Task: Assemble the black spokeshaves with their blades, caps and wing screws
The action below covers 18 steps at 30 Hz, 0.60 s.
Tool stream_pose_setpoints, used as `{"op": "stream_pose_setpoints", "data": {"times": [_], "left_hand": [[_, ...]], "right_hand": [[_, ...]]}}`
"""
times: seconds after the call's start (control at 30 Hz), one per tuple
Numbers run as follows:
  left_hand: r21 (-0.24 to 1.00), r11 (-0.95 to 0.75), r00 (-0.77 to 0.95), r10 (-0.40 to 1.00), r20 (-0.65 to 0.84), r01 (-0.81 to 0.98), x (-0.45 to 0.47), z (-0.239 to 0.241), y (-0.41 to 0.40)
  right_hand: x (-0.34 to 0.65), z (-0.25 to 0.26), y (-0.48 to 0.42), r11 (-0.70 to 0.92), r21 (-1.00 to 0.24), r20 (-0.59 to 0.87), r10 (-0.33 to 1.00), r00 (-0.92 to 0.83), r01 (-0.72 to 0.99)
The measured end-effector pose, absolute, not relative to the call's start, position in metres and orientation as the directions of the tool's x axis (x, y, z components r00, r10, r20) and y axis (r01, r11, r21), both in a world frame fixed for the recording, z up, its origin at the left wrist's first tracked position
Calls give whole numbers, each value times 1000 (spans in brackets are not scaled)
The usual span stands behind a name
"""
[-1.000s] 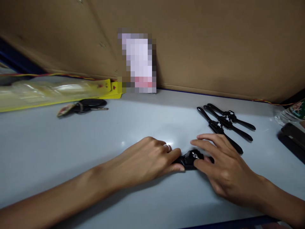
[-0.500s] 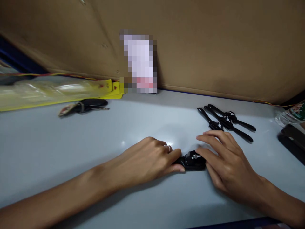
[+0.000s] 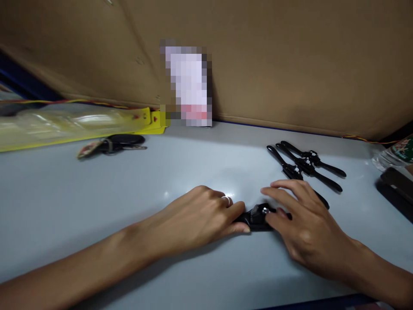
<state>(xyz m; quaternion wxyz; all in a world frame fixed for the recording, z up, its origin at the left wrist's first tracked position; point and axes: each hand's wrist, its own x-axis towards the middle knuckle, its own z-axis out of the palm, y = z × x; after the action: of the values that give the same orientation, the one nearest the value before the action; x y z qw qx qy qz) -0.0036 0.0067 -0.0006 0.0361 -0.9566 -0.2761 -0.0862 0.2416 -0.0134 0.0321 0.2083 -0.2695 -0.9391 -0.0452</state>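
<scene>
A glossy black spokeshave-like tool, apparently metal [image 3: 257, 223], lies low at the smooth grey table [image 3: 193, 159], between the two hands; it serves here as the dial's centre, with twelve o'clock towards the brown cardboard panel [image 3: 290, 64]. At nine o'clock the left hand [image 3: 204, 215] has its fingers wrapped tightly about one handle. At three o'clock the right hand [image 3: 305, 226] is loosely curled, its fingers parted, thumb and forefinger beside the small silver screw [image 3: 265, 210] on the tool's body; whether they grip it cannot be told.

Work at the screw appears to be under way; its tightness cannot be judged. Between one and two o'clock lie three matching black two-handled tools [image 3: 302, 164], out of hand; whether they have been worked on is not evident. The right hand hides part of the nearest one.

Also present: a black key fob with key [image 3: 124, 139] at ten o'clock, yellow-backed clear plastic packages [image 3: 80, 120] beyond it, a pixelated pale upright item [image 3: 190, 82] at eleven, and a clear green-labelled bottle [image 3: 402, 150] and a flat black object [image 3: 396, 185] between two and three. Only the right hand's own fingers obstruct the screw's surroundings.
</scene>
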Motion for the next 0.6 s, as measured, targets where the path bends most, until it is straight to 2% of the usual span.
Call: {"op": "stream_pose_setpoints", "data": {"times": [0.07,0.2,0.3,0.4,0.5,0.6], "left_hand": [[-25,-846,835,522,174,533,-4,-1,6],[-28,-843,833,526,172,538,-5,-2,6],[-18,-843,833,528,165,538,-4,-1,7],[-13,-842,832,530,167,539,-4,1,7],[1,-840,826,534,184,543,-3,1,6],[39,-842,823,535,193,538,-2,0,5]], "right_hand": [[241,32,-14,830,-7,435,505,-746,558],[242,33,-14,854,-31,409,486,-773,520],[245,35,-12,823,-49,410,533,-740,566],[245,34,-11,779,-147,379,613,-693,609],[242,27,-8,746,-252,255,665,-702,616],[243,20,2,690,-240,257,724,-641,683]]}}
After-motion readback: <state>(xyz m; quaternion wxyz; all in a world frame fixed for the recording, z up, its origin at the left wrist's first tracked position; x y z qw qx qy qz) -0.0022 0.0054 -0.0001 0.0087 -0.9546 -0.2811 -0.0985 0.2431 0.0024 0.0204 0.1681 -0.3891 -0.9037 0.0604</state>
